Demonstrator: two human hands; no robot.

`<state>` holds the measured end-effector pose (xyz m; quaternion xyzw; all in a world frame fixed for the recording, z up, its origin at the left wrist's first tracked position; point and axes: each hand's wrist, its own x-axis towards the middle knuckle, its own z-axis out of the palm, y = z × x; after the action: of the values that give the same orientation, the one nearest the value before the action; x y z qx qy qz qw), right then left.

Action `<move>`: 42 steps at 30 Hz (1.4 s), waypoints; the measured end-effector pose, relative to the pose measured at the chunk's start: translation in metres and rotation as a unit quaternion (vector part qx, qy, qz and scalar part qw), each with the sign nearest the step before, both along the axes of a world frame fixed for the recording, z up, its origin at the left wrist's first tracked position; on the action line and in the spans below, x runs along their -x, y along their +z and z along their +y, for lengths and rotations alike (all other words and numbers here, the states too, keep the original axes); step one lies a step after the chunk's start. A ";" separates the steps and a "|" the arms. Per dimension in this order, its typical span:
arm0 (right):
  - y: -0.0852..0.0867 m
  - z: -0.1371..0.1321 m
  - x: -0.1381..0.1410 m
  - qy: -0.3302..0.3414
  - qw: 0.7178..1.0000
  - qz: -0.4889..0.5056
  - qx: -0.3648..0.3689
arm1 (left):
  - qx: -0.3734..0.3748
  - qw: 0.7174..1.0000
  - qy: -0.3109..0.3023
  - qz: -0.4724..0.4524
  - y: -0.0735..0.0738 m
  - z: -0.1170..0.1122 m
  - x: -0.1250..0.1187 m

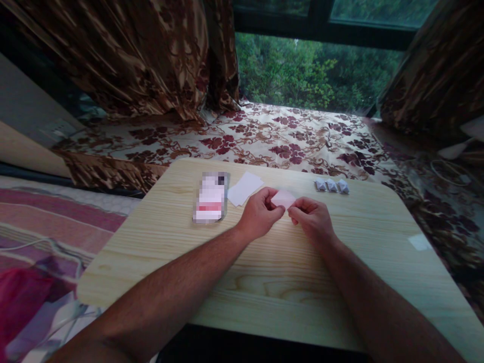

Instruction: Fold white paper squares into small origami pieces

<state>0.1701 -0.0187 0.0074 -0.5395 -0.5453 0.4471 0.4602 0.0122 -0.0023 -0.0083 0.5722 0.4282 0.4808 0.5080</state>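
Note:
A small pale pink paper square (pixel 283 198) is held just above the wooden table (pixel 264 282), pinched between both hands. My left hand (pixel 260 214) grips its left edge with closed fingers. My right hand (pixel 310 217) pinches its lower right edge, fingers curled. A loose white paper sheet (pixel 245 188) lies just behind my left hand. Three small folded white paper pieces (pixel 331 185) sit in a row at the far right of the table.
A phone (pixel 210 196) lies flat on the table left of the white sheet. A small paper scrap (pixel 419 242) rests near the right edge. Beyond the table are a floral cloth (pixel 287 131), curtains and a window; bedding lies at the left.

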 end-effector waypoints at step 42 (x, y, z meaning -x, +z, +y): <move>-0.007 0.000 -0.001 0.022 0.998 -0.033 -0.040 | 0.029 0.998 0.052 -0.011 0.009 0.002 0.006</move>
<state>0.1708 -0.0190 0.0009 -0.5231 -0.5892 0.4168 0.4533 0.0061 -0.0004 0.0006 0.5287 0.4656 0.5003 0.5034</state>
